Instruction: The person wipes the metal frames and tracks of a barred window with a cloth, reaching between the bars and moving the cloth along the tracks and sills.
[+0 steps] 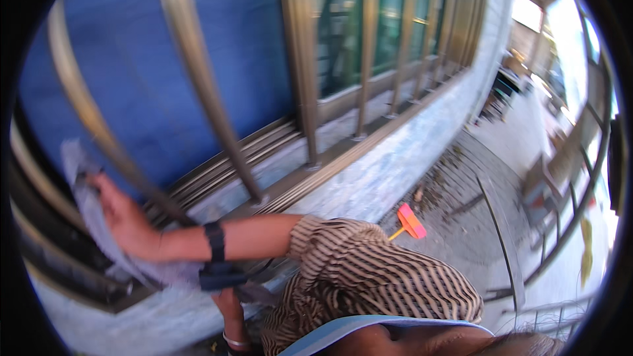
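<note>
My right hand [121,222] reaches across to the left, among the metal bars of a window, and grips a grey cloth [94,227]. The cloth is blurred and hangs down past the wrist and under the forearm. Around that forearm sits a black strap [214,241], with a black device [222,277] below it. The fingertips are near a curved-looking window bar [94,109], in front of a blue panel [237,34]. My left hand is not in view. Under the forearm shows part of a bare limb with a silvery band, apparently a lower leg.
The window sill [321,178] and more bars run to the upper right above a pale blue wall [376,168]. An orange-and-pink dustpan or brush head [411,221] lies on the grey floor, near scattered debris [445,163]. A curved metal railing [564,252] stands at the right.
</note>
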Demonstrator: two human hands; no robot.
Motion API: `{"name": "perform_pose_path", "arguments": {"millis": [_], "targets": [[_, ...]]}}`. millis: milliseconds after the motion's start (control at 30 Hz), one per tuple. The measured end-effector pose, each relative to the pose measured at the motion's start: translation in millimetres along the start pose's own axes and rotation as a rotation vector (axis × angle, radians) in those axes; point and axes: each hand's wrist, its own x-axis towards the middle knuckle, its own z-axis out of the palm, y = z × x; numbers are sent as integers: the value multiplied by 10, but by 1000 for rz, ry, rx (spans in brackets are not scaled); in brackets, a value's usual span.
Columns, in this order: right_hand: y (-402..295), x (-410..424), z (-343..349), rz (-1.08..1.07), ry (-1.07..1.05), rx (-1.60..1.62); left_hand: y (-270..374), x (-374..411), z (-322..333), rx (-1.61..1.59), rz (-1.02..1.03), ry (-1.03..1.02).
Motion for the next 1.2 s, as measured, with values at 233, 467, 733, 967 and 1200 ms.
{"name": "perform_pose_path", "arguments": {"millis": [233,467,733,967,1200], "targets": [[-55,282,195,451,-167,-68,849,-64,247,16,57,-212],[417,626,377,689,-585,-110,1006,66,240,-148,123,-255],[688,995,415,503,-1086,-691,1164,103,252,-392,20,-283],[871,916,506,692,-1262,-618,1125,28,213,-395,-50,-290],[660,1152,844,599,-1505,-810,1179,40,2,-397,-8,-350]]}}
